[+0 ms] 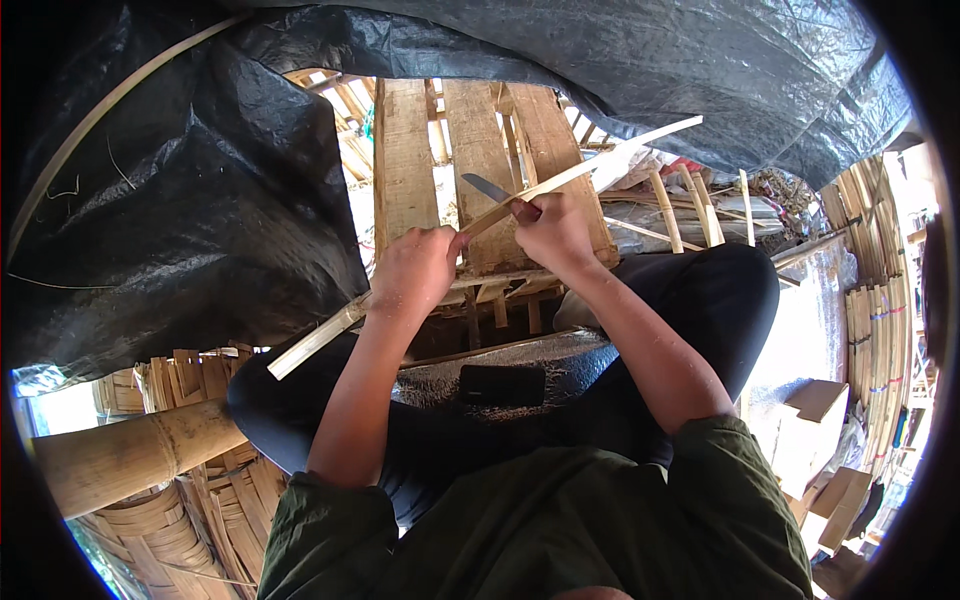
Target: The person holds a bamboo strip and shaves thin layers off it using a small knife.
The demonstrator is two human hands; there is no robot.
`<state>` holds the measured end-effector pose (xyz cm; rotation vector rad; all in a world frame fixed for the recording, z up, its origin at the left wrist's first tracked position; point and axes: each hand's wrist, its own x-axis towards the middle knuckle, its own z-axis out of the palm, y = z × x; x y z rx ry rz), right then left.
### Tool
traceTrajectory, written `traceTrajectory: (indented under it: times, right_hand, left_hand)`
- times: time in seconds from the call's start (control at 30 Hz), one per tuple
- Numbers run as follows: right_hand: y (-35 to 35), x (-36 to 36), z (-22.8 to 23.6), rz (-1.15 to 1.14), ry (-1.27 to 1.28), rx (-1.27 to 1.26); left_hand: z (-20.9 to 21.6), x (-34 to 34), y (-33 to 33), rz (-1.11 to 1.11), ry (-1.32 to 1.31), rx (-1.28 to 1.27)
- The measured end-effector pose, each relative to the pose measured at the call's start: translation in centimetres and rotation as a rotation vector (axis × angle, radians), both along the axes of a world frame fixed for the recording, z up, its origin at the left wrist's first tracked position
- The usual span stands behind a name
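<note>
A long pale strip (625, 157), which looks like split bamboo, slants across in front of me from lower left to upper right. My left hand (417, 268) is closed around it near the middle, with the thumb lying along it. Just to the right, my right hand (556, 236) grips a knife (487, 187). Its short grey blade points up and to the left, beside the strip. The knife's handle is mostly hidden in my fingers. Below both hands stands a bench of wooden planks (405, 160), its near end close to my crossed legs.
Black plastic sheeting (180, 200) hangs at the left and over the far side. A dark flat rectangular object (503, 385) lies between my legs. A thick bamboo pole (140, 457) crosses at lower left. Upright bamboo stakes (665, 210) and a cardboard box (818, 402) are on the right.
</note>
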<state>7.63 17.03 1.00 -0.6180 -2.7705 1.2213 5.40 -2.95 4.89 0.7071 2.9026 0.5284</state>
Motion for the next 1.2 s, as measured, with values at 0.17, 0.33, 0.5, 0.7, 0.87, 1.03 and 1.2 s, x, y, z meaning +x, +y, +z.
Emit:
traceTrajectory:
  times: [0.17, 0.33, 0.5, 0.7, 0.87, 1.03, 1.2]
  right_hand:
    - [-0.5, 0.4, 1.0, 0.052, 0.064, 0.267]
    - [2.5, -0.8, 2.7, -0.233, -0.329, -0.487]
    - [4.1, -0.7, 3.4, -0.181, -0.227, -0.476]
    - [3.7, -0.5, 2.0, -0.094, -0.059, 0.271]
    - [4.3, -1.1, -1.0, -0.055, 0.11, 0.349]
    - [10.6, -3.0, -0.7, -0.435, -0.242, -0.944]
    - [10.4, -2.6, -1.5, -0.306, -0.163, 0.005]
  left_hand:
    - [0.2, -0.2, -0.5, -0.005, -0.035, 0.004]
    - [0.6, -0.2, -1.9, -0.014, 0.148, 0.037]
    - [0.7, -0.4, -2.2, -0.098, 0.178, 0.06]
    - [-0.4, 0.0, -1.1, -0.108, 0.143, 0.048]
    - [0.0, -0.2, -1.2, -0.047, 0.103, 0.039]
    - [0.7, 0.3, -1.6, -0.071, 0.176, 0.02]
    - [0.1, -0.1, -2.0, -0.074, 0.126, 0.041]
